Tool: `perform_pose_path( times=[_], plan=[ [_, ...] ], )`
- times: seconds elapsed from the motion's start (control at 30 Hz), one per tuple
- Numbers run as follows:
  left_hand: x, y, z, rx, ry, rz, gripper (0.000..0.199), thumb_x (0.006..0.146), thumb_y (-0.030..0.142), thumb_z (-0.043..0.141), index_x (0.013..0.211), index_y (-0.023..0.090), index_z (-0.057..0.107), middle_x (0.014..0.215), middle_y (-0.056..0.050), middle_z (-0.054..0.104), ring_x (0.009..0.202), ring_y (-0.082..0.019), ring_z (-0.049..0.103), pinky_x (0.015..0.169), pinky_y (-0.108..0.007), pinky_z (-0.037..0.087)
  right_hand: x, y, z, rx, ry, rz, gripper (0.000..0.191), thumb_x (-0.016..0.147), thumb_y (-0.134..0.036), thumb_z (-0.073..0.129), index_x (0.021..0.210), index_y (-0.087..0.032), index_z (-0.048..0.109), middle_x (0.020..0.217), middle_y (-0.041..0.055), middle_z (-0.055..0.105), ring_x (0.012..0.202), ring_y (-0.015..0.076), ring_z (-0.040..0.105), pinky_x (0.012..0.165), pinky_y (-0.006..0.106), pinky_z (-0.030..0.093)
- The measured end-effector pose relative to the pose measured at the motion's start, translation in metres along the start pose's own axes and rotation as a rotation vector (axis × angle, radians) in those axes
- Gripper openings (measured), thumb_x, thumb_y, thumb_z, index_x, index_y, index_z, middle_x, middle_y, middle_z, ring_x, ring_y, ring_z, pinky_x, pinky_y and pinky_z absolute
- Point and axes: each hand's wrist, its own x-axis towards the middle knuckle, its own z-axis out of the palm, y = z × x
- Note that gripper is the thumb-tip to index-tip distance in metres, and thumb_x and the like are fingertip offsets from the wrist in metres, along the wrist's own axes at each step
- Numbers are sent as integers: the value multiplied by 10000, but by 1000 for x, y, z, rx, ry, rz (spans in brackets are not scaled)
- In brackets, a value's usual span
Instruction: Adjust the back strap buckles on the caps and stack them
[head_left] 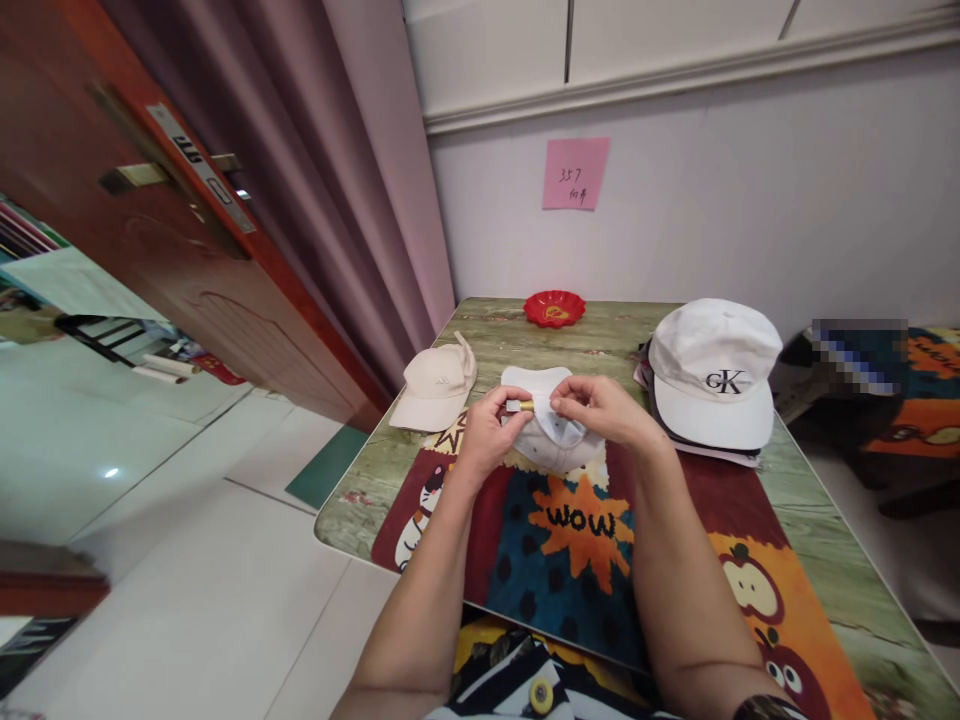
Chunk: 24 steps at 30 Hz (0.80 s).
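A white cap [566, 455] lies on the mat in front of me, its opening and back strap turned up between my hands. At the strap's left end, my left hand [491, 425] pinches a small gold-coloured buckle [527, 406] with a whitish strap tip poking out. My right hand [600, 408] is closed at the other side of the strap opening, thumb and fingertips pressed on the cap's edge. Just to the left rests a beige cap [435, 385] with its brim toward me.
On the right stands a stack of caps topped by a white cap with black letters [716, 370]. A red scalloped dish [555, 308] sits at the table's back. A colourful printed mat [555, 590] covers the middle. An opened wooden door [247, 270] and curtain [352, 150] are left.
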Motion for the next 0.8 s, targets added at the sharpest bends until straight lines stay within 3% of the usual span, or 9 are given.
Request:
perform_pose_path(
  times=[0.37, 0.6, 0.7, 0.8],
  plan=[
    [1, 7, 4, 45, -30, 22, 198, 792, 211, 707, 989, 196, 722, 980, -53, 740, 931, -210, 675, 820, -312, 521, 4, 1, 5, -14, -13, -14, 244, 830, -379, 597, 845, -180, 737, 687, 3, 646, 609, 134, 504, 593, 255, 381],
    [2, 4, 2, 55, -11, 31, 178, 790, 207, 713, 967, 194, 727, 969, -53, 734, 907, -202, 674, 820, -311, 524, -3, 16, -16, 85, 69, -13, 433, 945, -515, 491, 931, -162, 742, 882, 66, 733, 809, 199, 636, 724, 287, 463],
    [3, 4, 1, 65, -6, 53, 175, 784, 201, 719, 959, 195, 730, 975, -52, 722, 868, -188, 666, 807, -309, 521, -8, 20, -21, 86, -37, -6, 409, 890, -539, 579, 919, -164, 738, 846, 54, 715, 773, 190, 613, 692, 283, 458],
    [5, 5, -2, 85, -19, 108, 190, 776, 215, 747, 966, 203, 734, 1005, -56, 721, 954, -208, 664, 898, -338, 507, -8, 18, -18, 148, -140, 23, 362, 812, -501, 671, 931, -163, 720, 765, 19, 667, 665, 151, 546, 605, 260, 416]
  ],
)
